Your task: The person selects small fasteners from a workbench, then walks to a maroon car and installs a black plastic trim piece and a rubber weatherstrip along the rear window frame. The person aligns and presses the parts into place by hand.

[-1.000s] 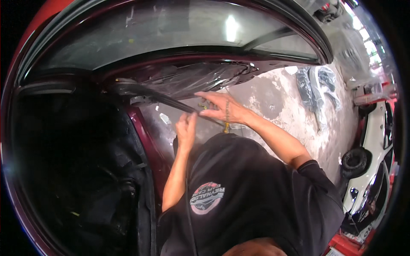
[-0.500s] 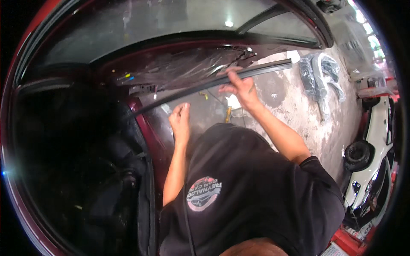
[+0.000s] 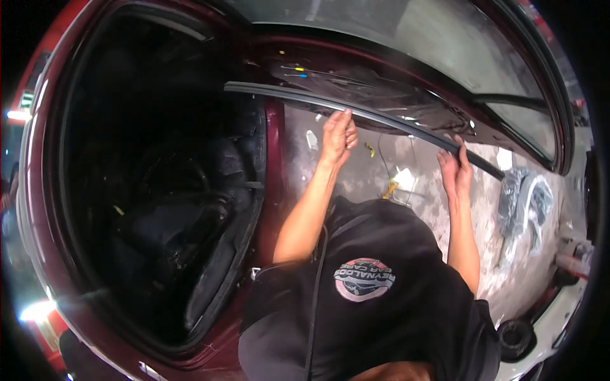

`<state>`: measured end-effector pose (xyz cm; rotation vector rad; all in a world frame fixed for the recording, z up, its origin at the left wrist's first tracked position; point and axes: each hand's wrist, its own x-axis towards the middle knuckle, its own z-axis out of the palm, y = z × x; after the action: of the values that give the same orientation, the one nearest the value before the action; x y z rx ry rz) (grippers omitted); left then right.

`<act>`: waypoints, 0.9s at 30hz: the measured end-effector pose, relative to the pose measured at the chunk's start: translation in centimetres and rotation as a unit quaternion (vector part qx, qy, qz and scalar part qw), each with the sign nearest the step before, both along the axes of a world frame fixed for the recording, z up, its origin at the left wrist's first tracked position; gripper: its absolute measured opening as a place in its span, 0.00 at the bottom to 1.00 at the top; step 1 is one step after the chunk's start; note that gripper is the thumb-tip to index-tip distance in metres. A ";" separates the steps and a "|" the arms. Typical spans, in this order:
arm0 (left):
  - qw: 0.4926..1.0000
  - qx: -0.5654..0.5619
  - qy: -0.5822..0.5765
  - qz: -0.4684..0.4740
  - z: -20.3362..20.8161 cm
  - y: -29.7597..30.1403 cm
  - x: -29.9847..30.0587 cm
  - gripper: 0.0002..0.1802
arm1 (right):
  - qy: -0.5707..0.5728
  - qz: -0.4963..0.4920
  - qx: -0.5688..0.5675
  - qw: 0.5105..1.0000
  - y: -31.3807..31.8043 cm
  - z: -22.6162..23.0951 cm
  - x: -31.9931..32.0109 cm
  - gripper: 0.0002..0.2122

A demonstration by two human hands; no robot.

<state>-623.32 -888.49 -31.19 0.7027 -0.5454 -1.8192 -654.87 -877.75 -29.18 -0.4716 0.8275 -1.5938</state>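
Observation:
A long black weatherstrip [image 3: 394, 122] with a ribbed grey face slants across the open car door, its left end over the dark cabin. My left hand [image 3: 338, 136] is closed at its lower edge near the middle, thumb at the strip and the other fingers curled in. Farther right, my right hand [image 3: 456, 168] grips the strip near its right end, with fingers reaching over and behind it. Just beyond lies the maroon door's inner side [image 3: 292, 54], bare of its panel and partly covered with plastic film.
Two thin tools with yellow and blue handles [image 3: 300, 68] rest on the door. The maroon sill [image 3: 274, 165] borders the dark cabin at left. A clear plastic bag [image 3: 524, 203] lies on the stained floor at right, near a white vehicle [image 3: 546, 336].
The strip has swung: its left end is now farther up and its right end lower. My left hand has risen to the strip, and my right hand has shifted right along with it. The view has turned.

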 end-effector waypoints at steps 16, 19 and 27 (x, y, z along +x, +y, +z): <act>0.999 -0.051 -0.003 0.007 2.9 -9.4 -0.4 0.15 | -0.077 -0.033 -0.075 0.994 -2.8 0.9 -5.2 0.15; 0.999 -0.044 -0.030 0.004 3.2 -11.2 0.0 0.08 | -0.088 -0.073 -0.043 0.993 -3.4 1.6 -4.4 0.16; 0.999 -0.048 -0.010 0.017 2.3 -14.0 -0.4 0.14 | -0.044 -0.119 0.008 0.992 -4.6 1.3 -3.8 0.16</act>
<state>-623.71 -902.44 -28.85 0.6626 -0.6260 -1.7449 -658.69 -882.30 -27.93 -0.2956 0.8536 -1.8127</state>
